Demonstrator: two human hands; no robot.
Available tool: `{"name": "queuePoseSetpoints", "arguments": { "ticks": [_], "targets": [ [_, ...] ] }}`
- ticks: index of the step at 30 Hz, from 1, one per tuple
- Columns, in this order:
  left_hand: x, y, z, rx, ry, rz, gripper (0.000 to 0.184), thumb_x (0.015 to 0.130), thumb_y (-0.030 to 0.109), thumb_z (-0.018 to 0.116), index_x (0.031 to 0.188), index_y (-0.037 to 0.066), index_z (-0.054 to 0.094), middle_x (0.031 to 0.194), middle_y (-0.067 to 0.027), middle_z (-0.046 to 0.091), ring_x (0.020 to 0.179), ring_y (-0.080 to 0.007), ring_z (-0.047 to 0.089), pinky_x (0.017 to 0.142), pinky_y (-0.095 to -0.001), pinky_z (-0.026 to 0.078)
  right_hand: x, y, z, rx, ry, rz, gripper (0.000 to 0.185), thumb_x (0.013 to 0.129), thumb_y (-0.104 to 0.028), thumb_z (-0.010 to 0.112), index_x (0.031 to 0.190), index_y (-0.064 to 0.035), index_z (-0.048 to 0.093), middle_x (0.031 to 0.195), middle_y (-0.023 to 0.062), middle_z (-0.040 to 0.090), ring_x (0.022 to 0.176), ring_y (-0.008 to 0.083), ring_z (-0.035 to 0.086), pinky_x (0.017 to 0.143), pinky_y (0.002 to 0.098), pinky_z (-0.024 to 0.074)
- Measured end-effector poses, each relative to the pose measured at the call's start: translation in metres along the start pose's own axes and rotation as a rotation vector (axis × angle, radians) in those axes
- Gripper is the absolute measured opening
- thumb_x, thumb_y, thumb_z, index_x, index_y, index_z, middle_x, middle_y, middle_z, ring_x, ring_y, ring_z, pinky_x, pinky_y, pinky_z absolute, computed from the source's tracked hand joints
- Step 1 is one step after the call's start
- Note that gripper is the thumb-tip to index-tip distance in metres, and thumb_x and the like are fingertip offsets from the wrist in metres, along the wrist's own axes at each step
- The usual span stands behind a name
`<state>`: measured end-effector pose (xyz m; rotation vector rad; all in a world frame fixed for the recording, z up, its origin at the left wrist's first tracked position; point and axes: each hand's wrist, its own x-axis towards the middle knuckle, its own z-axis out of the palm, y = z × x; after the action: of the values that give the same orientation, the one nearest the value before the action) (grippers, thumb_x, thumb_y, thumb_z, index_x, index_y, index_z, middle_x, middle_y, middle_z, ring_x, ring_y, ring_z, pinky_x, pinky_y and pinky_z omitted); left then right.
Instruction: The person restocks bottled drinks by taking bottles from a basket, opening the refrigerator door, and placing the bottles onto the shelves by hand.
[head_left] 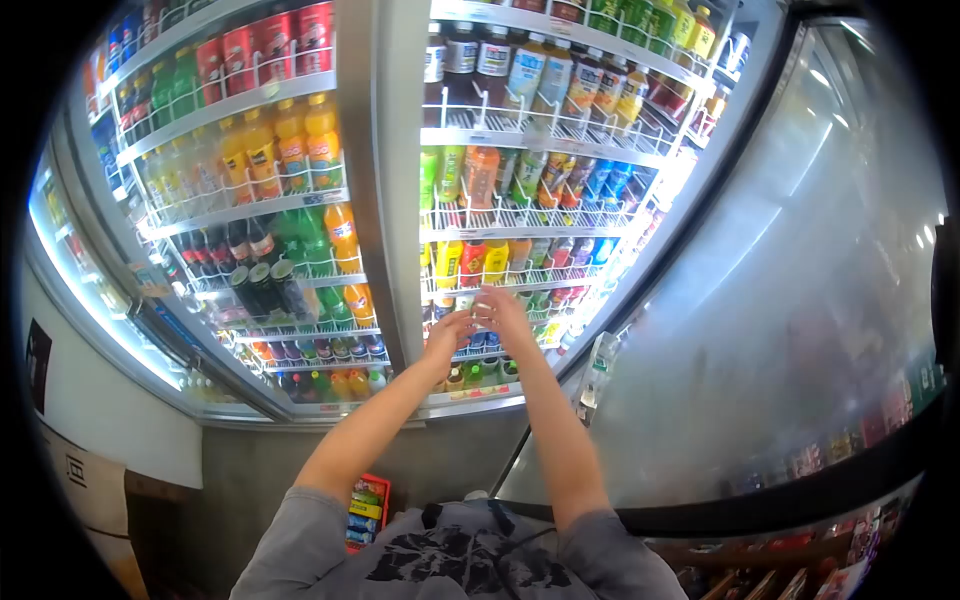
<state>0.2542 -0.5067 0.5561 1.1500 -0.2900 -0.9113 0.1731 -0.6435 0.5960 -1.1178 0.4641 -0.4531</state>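
Reaching with both bare hands toward the lower part of a lit, grey-framed drinks cooler (392,180). Holding left hand (447,337) and right hand (504,320) close together, fingers curled inward in a narrow grip; cannot tell about anything held. Just above in this view, with yellow drink containers (447,263) beside a red drink container (471,267), upright inside the cooler.
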Motion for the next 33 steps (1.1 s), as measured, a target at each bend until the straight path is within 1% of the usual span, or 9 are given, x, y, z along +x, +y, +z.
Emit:
{"name": "queuePoseSetpoints", "arguments": {
  "ticks": [2, 3, 7, 13, 17, 21, 25, 29, 33],
  "targets": [
    [0.025, -0.019, 0.001, -0.029, 0.048, -0.033, 0.039, 0.093, 0.014, 0.053, 0.131, 0.007, 0.055, 0.115, -0.0046, 0.063, 0.1, -0.0137, 0.061, 0.072, -0.0241, 0.045, -0.013, -0.001, -0.006, 0.04, -0.063, 0.05, 0.042, 0.098, -0.027, 0.052, 0.131, -0.0018, 0.052, 0.118, 0.0163, 0.062, 0.1, 0.0257, 0.065, 0.085, 0.0359, 0.0546],
    [0.024, -0.018, 0.01, 0.005, 0.126, -0.012, 0.039, 0.092, 0.012, 0.053, 0.13, 0.005, 0.055, 0.116, -0.0051, 0.063, 0.099, -0.014, 0.06, 0.077, -0.0263, 0.047, -0.02, -0.003, -0.015, 0.042, -0.042, 0.055, 0.042, 0.098, -0.027, 0.052, 0.131, -0.0018, 0.052, 0.118, 0.0163, 0.062, 0.1, 0.0257, 0.065, 0.085, 0.0359, 0.0546],
    [0.047, -0.034, 0.008, 0.131, 0.146, 0.261, 0.037, 0.093, 0.011, 0.052, 0.129, 0.004, 0.056, 0.12, -0.0077, 0.062, 0.106, -0.0177, 0.06, 0.087, -0.0309, 0.047, -0.034, -0.006, -0.059, -0.037, 0.036, 0.039, 0.043, 0.097, -0.028, 0.055, 0.131, -0.0014, 0.051, 0.118, 0.0172, 0.063, 0.104, 0.0267, 0.066, 0.087, 0.0356, 0.0551],
    [0.059, -0.047, -0.002, 0.052, 0.262, 0.207, 0.042, 0.089, 0.003, 0.047, 0.13, 0.005, 0.056, 0.123, -0.0098, 0.061, 0.109, -0.0199, 0.06, 0.087, -0.0323, 0.048, -0.066, -0.022, -0.118, -0.02, 0.104, -0.032, 0.046, 0.097, -0.03, 0.056, 0.133, -0.0022, 0.052, 0.119, 0.0161, 0.063, 0.103, 0.0259, 0.065, 0.088, 0.0362, 0.0541],
    [0.051, -0.053, 0.006, 0.036, 0.29, 0.167, 0.045, 0.09, 0.003, 0.048, 0.134, 0.005, 0.051, 0.127, -0.0105, 0.059, 0.1, -0.0188, 0.06, 0.086, -0.0322, 0.049, -0.08, -0.018, -0.146, -0.035, 0.149, 0.036, 0.047, 0.097, -0.03, 0.055, 0.133, -0.0002, 0.051, 0.119, 0.0162, 0.063, 0.104, 0.0255, 0.065, 0.089, 0.0369, 0.0541],
    [0.037, -0.063, 0.011, 0.071, 0.286, 0.123, 0.041, 0.092, 0.005, 0.048, 0.133, 0.005, 0.05, 0.129, -0.0116, 0.058, 0.099, -0.0168, 0.059, 0.083, -0.0299, 0.05, -0.092, -0.004, -0.153, -0.055, 0.112, 0.092, 0.04, 0.1, -0.026, 0.05, 0.131, -0.0016, 0.054, 0.117, 0.0144, 0.064, 0.101, 0.0223, 0.066, 0.085, 0.0336, 0.0552],
    [0.035, -0.062, 0.005, 0.038, 0.279, 0.121, 0.043, 0.092, 0.003, 0.047, 0.136, 0.004, 0.048, 0.131, -0.0114, 0.058, 0.1, -0.0164, 0.059, 0.084, -0.0298, 0.05, -0.102, 0.006, -0.162, -0.061, 0.086, 0.137, 0.038, 0.1, -0.027, 0.05, 0.129, -0.0025, 0.055, 0.117, 0.0143, 0.064, 0.103, 0.0229, 0.065, 0.087, 0.0348, 0.0547],
    [0.032, -0.048, 0.001, 0.034, 0.273, 0.139, 0.044, 0.092, 0.003, 0.048, 0.137, 0.002, 0.047, 0.129, -0.0111, 0.058, 0.104, -0.0166, 0.059, 0.089, -0.0294, 0.048, -0.086, 0.025, -0.166, -0.024, 0.1, 0.151, 0.038, 0.1, -0.028, 0.051, 0.129, -0.0026, 0.055, 0.117, 0.0137, 0.064, 0.103, 0.0231, 0.065, 0.086, 0.0338, 0.0545],
    [0.041, -0.032, -0.003, 0.033, 0.274, 0.182, 0.045, 0.092, 0.005, 0.05, 0.137, 0.002, 0.048, 0.129, -0.0113, 0.057, 0.109, -0.0188, 0.059, 0.095, -0.0297, 0.044, -0.045, 0.028, -0.126, -0.043, 0.044, 0.15, 0.039, 0.099, -0.025, 0.052, 0.131, -0.0026, 0.054, 0.118, 0.0134, 0.064, 0.106, 0.0237, 0.064, 0.089, 0.0355, 0.054]
  ]
}}
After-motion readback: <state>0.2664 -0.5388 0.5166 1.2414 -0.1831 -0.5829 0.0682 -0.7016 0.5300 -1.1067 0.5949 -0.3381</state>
